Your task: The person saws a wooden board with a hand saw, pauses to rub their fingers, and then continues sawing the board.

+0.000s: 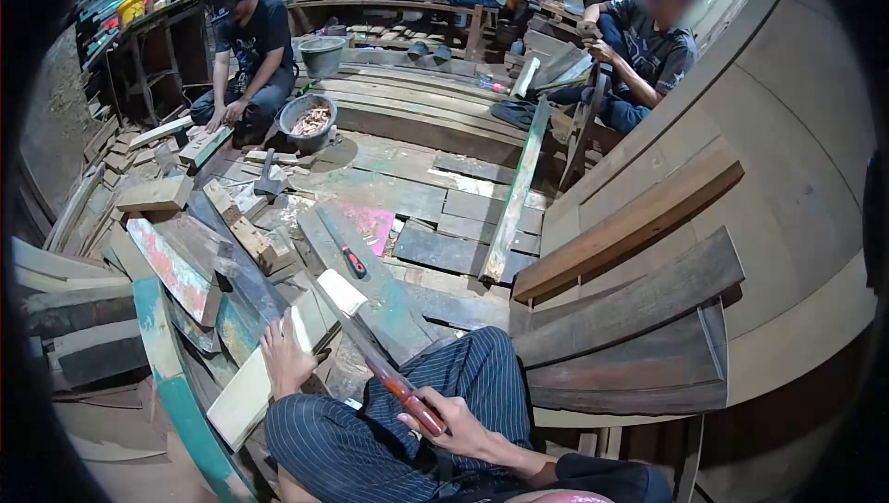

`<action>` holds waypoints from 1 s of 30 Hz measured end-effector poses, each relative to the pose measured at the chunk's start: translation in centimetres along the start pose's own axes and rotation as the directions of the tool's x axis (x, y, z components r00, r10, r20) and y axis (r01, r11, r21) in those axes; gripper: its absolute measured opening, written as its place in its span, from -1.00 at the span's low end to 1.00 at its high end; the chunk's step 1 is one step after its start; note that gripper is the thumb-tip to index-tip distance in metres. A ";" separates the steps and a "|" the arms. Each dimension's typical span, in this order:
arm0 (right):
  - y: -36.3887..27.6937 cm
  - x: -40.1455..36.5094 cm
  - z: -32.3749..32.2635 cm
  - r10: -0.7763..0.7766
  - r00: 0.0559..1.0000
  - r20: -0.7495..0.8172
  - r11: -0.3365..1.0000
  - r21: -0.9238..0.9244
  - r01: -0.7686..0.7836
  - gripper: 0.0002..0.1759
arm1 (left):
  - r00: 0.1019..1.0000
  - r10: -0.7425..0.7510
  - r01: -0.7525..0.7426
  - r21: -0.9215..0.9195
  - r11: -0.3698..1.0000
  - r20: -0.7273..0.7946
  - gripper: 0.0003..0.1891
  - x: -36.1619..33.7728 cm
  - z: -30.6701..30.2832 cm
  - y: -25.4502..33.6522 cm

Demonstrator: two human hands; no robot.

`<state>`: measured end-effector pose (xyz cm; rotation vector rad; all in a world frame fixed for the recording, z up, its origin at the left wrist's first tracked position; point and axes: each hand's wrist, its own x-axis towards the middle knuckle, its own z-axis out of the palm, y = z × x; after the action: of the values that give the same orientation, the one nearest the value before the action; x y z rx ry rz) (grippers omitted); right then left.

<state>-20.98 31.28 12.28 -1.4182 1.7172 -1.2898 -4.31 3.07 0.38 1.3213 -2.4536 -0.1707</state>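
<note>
Head view: right hand (454, 424) grips a machete (366, 345) pointing up-left; left hand (285, 355) lies flat on a plank (236, 401).

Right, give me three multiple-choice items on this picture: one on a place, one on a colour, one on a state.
1. Where does the left hand rest?
A. on a pale plank
B. in a metal bowl
C. on a hammer

2. What colour is the handle of the knife?
A. blue
B. reddish brown
C. white

3. How is the right hand?
A. open and empty
B. flat on the floor
C. shut round the knife handle

Answers:
1 A: the hand lies spread on the plank's top face.
2 B: the handle shows reddish brown between blade and palm.
3 C: the hand curls round the handle.
</note>
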 end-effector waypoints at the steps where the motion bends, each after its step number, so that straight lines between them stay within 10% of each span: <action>1: 0.0 -0.3 -0.3 -0.038 0.999 0.017 0.999 0.026 0.038 -0.60 | 1.000 0.003 -0.003 -0.006 1.000 0.010 0.18 -0.1 0.0 0.0; 10: 1.4 -3.1 -0.7 -0.213 0.977 0.024 0.972 0.105 0.210 -0.42 | 0.996 -0.071 0.070 -0.016 0.997 -0.056 0.28 0.2 2.7 -2.3; 30: -0.9 -3.3 -1.6 -0.086 0.996 0.002 0.996 0.007 0.086 -0.57 | 0.999 -0.033 0.029 -0.097 0.995 -0.033 0.18 -0.1 -0.5 -0.2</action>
<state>-21.05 34.95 13.19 -1.5036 1.6644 -1.3382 -3.97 3.06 0.78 1.3107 -2.3660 -0.2688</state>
